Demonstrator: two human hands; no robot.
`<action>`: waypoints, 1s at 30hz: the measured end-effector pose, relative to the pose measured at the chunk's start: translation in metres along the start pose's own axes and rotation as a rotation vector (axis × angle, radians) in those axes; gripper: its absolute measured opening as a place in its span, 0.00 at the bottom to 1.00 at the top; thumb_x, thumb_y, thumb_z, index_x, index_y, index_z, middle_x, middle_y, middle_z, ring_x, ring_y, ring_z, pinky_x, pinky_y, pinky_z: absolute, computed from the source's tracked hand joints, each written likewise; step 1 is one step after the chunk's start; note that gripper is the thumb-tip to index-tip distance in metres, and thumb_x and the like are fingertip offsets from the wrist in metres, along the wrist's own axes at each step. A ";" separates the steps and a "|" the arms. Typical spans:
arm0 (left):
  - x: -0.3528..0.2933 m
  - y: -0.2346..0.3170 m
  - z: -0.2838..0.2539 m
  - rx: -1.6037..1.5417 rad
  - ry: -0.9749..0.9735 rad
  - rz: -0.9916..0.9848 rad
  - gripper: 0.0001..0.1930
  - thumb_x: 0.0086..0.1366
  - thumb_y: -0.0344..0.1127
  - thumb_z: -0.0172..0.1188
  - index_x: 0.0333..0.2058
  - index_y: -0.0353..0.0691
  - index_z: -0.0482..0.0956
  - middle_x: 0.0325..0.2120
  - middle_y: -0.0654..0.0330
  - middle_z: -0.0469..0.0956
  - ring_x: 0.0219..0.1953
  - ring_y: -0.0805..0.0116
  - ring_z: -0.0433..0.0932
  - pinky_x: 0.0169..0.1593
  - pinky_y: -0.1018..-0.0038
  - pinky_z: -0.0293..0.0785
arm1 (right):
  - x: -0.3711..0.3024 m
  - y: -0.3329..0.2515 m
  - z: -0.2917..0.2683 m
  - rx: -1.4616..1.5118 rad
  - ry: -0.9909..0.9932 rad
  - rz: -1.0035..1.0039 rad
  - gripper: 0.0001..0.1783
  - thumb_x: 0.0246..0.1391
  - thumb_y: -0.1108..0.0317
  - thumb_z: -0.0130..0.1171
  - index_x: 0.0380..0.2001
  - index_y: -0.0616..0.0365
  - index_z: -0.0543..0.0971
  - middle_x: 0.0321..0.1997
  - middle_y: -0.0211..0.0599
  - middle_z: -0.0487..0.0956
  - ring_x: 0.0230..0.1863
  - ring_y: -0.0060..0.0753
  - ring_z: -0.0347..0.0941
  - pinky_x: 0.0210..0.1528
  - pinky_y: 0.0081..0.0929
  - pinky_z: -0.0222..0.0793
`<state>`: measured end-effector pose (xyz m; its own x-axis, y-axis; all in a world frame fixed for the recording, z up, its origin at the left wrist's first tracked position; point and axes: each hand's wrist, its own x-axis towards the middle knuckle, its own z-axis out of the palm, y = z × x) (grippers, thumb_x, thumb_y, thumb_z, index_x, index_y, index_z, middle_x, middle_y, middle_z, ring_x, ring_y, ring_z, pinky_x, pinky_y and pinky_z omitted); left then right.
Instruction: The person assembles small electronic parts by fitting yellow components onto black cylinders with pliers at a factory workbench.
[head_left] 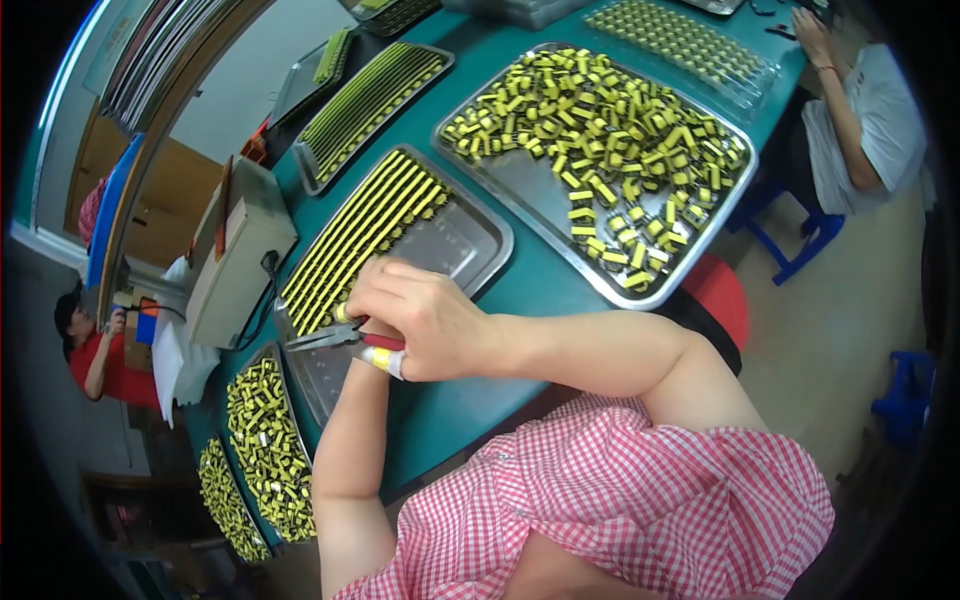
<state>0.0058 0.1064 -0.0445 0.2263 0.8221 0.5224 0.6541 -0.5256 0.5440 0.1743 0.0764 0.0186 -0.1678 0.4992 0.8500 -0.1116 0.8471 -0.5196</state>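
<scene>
My right hand (430, 318) is closed around a pair of pliers with red handles (384, 342); the metal jaws point left. Something yellow and white (384, 362) is wrapped at the lower fingers of this hand. Most of my left hand (376, 328) is hidden behind the right one, so its fingers and anything in them do not show. Both hands are over the near part of a metal tray (470, 245). Tight rows of small yellow-and-black components (365, 215) fill that tray's left part.
Right of it, a large metal tray (520, 195) holds a loose heap of similar components. Another tray of rows (375, 105) lies behind, and two trays of loose pieces (268, 440) lie at left. A grey box (240, 255) stands beside the table. Co-workers sit at right (860, 130) and far left (110, 355).
</scene>
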 end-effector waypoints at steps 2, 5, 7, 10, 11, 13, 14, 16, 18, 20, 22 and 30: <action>-0.007 0.061 -0.005 -0.263 0.076 -0.266 0.05 0.53 0.29 0.60 0.26 0.37 0.74 0.28 0.65 0.74 0.32 0.74 0.73 0.33 0.75 0.69 | -0.001 0.013 -0.005 -0.055 -0.013 0.057 0.16 0.32 0.71 0.62 0.29 0.61 0.74 0.28 0.39 0.74 0.31 0.43 0.70 0.34 0.33 0.68; -0.026 0.071 -0.030 -0.310 0.077 -0.609 0.04 0.55 0.27 0.59 0.29 0.34 0.74 0.25 0.67 0.72 0.28 0.82 0.69 0.31 0.84 0.65 | 0.000 0.016 -0.010 -0.112 -0.043 0.108 0.14 0.33 0.71 0.62 0.29 0.61 0.74 0.27 0.40 0.74 0.31 0.44 0.70 0.34 0.35 0.68; -0.045 0.067 -0.050 -0.267 0.027 -0.552 0.02 0.55 0.26 0.56 0.27 0.34 0.72 0.20 0.67 0.70 0.22 0.81 0.66 0.27 0.85 0.60 | 0.002 0.008 -0.017 -0.138 -0.135 0.203 0.13 0.34 0.71 0.62 0.28 0.60 0.74 0.27 0.40 0.74 0.33 0.44 0.71 0.35 0.35 0.68; -0.057 0.070 -0.059 -0.342 0.104 -0.573 0.02 0.55 0.26 0.56 0.27 0.34 0.72 0.19 0.68 0.69 0.21 0.83 0.64 0.25 0.85 0.58 | 0.003 0.001 -0.045 -0.330 -0.291 0.204 0.13 0.33 0.72 0.62 0.28 0.58 0.74 0.28 0.41 0.75 0.34 0.43 0.72 0.37 0.35 0.69; -0.062 0.067 -0.062 -0.369 0.133 -0.584 0.02 0.55 0.27 0.56 0.27 0.35 0.72 0.18 0.68 0.69 0.21 0.83 0.64 0.25 0.85 0.57 | 0.004 0.000 -0.059 -0.400 -0.359 0.224 0.13 0.34 0.72 0.62 0.28 0.58 0.74 0.28 0.41 0.75 0.33 0.44 0.72 0.36 0.35 0.69; -0.067 0.062 -0.063 -0.411 0.159 -0.582 0.02 0.55 0.27 0.56 0.27 0.35 0.73 0.18 0.68 0.69 0.21 0.83 0.63 0.25 0.86 0.57 | 0.009 0.001 -0.091 -0.587 -0.488 0.344 0.12 0.36 0.72 0.60 0.29 0.57 0.74 0.29 0.39 0.75 0.34 0.43 0.73 0.37 0.35 0.69; -0.066 0.067 -0.064 -0.402 0.145 -0.582 0.02 0.55 0.26 0.57 0.27 0.34 0.73 0.20 0.69 0.70 0.22 0.83 0.65 0.26 0.86 0.59 | 0.013 0.000 -0.110 -0.694 -0.551 0.448 0.11 0.36 0.71 0.59 0.29 0.56 0.75 0.29 0.40 0.76 0.34 0.43 0.73 0.37 0.35 0.69; -0.061 0.082 -0.063 -0.364 0.137 -0.530 0.02 0.54 0.25 0.58 0.27 0.34 0.74 0.21 0.69 0.71 0.23 0.83 0.66 0.27 0.86 0.61 | 0.017 -0.003 -0.141 -0.868 -0.613 0.572 0.10 0.35 0.72 0.58 0.28 0.56 0.75 0.27 0.40 0.76 0.33 0.43 0.73 0.35 0.35 0.68; -0.061 0.083 -0.062 -0.361 0.130 -0.491 0.03 0.54 0.25 0.58 0.27 0.34 0.74 0.20 0.69 0.71 0.23 0.83 0.66 0.27 0.86 0.61 | 0.015 -0.011 -0.165 -0.958 -0.697 0.612 0.09 0.36 0.72 0.58 0.27 0.57 0.75 0.26 0.41 0.75 0.31 0.45 0.72 0.33 0.37 0.67; -0.061 0.083 -0.061 -0.351 0.118 -0.453 0.03 0.54 0.25 0.58 0.28 0.34 0.74 0.20 0.68 0.71 0.22 0.84 0.66 0.26 0.86 0.61 | 0.008 -0.018 -0.180 -1.008 -0.735 0.625 0.11 0.37 0.67 0.61 0.28 0.59 0.75 0.25 0.42 0.75 0.30 0.45 0.72 0.33 0.36 0.66; -0.063 0.084 -0.061 -0.385 0.133 -0.471 0.03 0.53 0.25 0.58 0.28 0.33 0.74 0.20 0.68 0.71 0.22 0.84 0.65 0.26 0.85 0.61 | 0.006 -0.034 -0.185 -1.036 -0.762 0.683 0.13 0.37 0.66 0.62 0.28 0.59 0.75 0.24 0.42 0.75 0.30 0.45 0.72 0.32 0.36 0.66; -0.063 0.087 -0.056 -0.364 0.080 -0.464 0.04 0.53 0.25 0.59 0.28 0.34 0.75 0.20 0.68 0.70 0.22 0.83 0.65 0.26 0.85 0.61 | -0.002 -0.068 -0.228 -1.039 -0.837 0.772 0.15 0.36 0.64 0.63 0.28 0.61 0.75 0.24 0.41 0.74 0.26 0.42 0.71 0.30 0.32 0.67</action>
<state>0.0074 -0.0034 0.0066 -0.0880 0.9723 0.2164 0.3791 -0.1683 0.9099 0.4056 0.0592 0.0720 -0.3844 0.9210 -0.0634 0.9079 0.3648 -0.2063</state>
